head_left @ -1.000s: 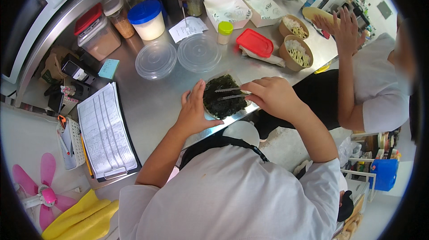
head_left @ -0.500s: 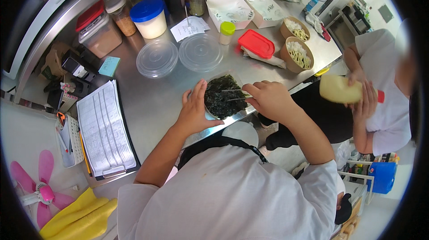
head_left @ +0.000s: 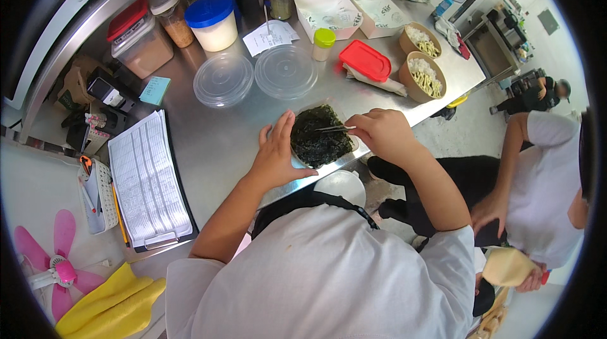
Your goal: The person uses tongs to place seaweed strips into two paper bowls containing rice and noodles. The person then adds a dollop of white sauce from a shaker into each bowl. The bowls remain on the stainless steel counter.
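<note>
I see one pair of tongs [head_left: 332,128] pinched firmly in the person's right grip [head_left: 382,132], tips on the dark seaweed [head_left: 319,143]. How many sheets lie there, I cannot tell. The seaweed sits in one clear container [head_left: 297,161] between the two grips, at the desk's [head_left: 208,140] near edge. The left grip [head_left: 276,152] is open, fingers and thumb spread around the container's left side; whether it presses there, I can't make out.

Beyond the left grip lie two clear round lids, the left one [head_left: 223,80] just beside the right one [head_left: 286,72]. Beyond the right grip I count one red lid [head_left: 365,61], one small green-topped jar [head_left: 324,45] and two open white boxes [head_left: 329,20]. Farther right of those stand two brown bowls [head_left: 410,85], each with rice and pale green strips. Left of the left grip is one clipboard [head_left: 148,178]. Well to the right of the right grip, a co-worker [head_left: 547,190] holds one pale yellow bottle [head_left: 508,267].
</note>
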### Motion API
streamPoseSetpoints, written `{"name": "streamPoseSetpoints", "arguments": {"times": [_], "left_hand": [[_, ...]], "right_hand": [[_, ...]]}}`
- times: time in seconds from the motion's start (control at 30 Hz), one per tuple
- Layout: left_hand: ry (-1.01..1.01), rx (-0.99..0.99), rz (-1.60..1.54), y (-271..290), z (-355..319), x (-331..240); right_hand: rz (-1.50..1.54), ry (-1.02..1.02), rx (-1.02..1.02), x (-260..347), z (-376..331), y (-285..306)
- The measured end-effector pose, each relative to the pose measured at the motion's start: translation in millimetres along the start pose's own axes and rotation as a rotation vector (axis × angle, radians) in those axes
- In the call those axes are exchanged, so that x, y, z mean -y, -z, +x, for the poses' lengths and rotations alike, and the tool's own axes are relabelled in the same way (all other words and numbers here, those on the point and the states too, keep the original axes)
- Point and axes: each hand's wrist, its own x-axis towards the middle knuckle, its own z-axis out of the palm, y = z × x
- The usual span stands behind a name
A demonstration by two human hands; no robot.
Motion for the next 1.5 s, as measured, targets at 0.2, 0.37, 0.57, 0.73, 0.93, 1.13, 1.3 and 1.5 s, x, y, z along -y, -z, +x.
{"name": "streamPoseSetpoints", "arguments": {"times": [0.2, 0.37, 0.57, 0.73, 0.93, 1.13, 1.3, 1.5], "left_hand": [[-0.03, -0.019, -0.001, -2.5, 0.3, 2.7], [-0.057, -0.032, 0.001, -3.9, -0.4, 5.5], [0.008, 0.002, 0.034, -2.6, 1.5, 3.0], [0.021, 0.002, 0.058, -2.1, 1.5, 2.4], [-0.041, -0.005, 0.025, -3.0, 0.9, 6.6], [-0.079, -0.036, 0.018, -3.9, 2.1, 8.1], [-0.078, -0.076, 0.054, -6.3, 3.2, 9.2], [-0.081, -0.085, 0.034, -7.4, 2.0, 11.4]], "right_hand": [[0.553, -0.171, 0.024, -20.0, -2.9, 3.5], [1.05, -0.383, 0.091, -30.6, -3.2, -3.5], [1.246, -0.431, 0.127, -40.5, -1.9, -7.0], [1.249, -0.44, 0.084, -70.6, -14.8, 16.0], [0.887, -0.562, -0.055, -144.4, -44.2, 82.6], [0.167, -0.767, 0.158, -212.0, -42.9, 137.2], [-0.405, -0.57, 0.268, -239.8, -22.6, 136.7], [-0.236, -0.636, 0.417, -248.1, 5.3, 125.4]]}}
